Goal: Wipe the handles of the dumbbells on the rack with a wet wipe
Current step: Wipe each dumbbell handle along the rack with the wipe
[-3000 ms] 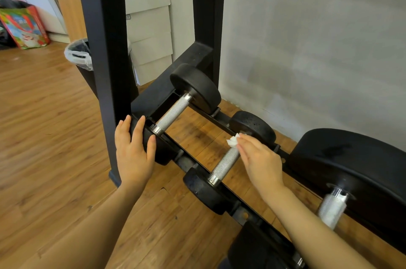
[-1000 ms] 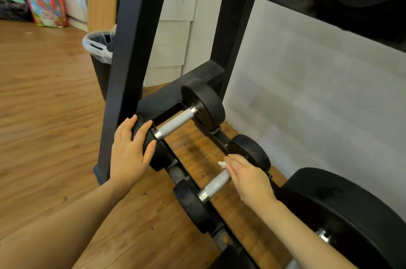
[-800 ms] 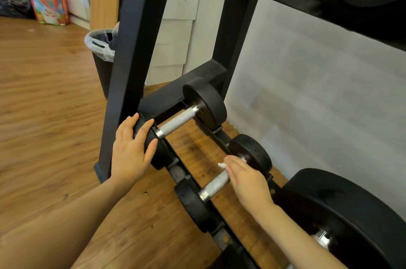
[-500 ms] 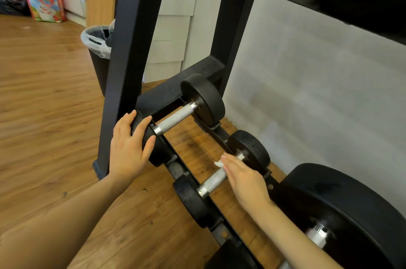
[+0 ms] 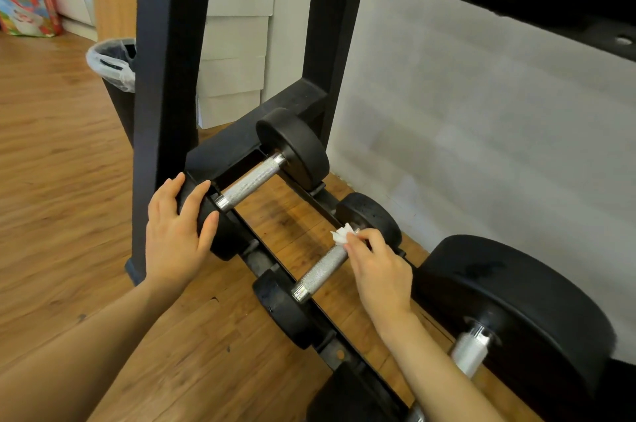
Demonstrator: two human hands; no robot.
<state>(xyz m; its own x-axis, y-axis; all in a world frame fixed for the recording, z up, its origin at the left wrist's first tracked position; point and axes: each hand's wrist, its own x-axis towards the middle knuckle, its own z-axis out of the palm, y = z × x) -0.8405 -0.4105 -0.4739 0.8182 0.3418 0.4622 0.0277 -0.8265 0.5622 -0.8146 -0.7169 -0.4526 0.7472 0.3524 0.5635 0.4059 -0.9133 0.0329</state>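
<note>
On dumbbell handle [image 5: 323,269], wet wipe [image 5: 341,235], under right hand [image 5: 378,270]

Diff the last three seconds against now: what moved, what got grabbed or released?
Little changed. The right hand holds the white wet wipe on the knurled steel handle of the middle small black dumbbell, working its far end as before; nothing grabbed or released. The left hand stays on the near head of the leftmost small black dumbbell. Only the camera shifted.
</note>
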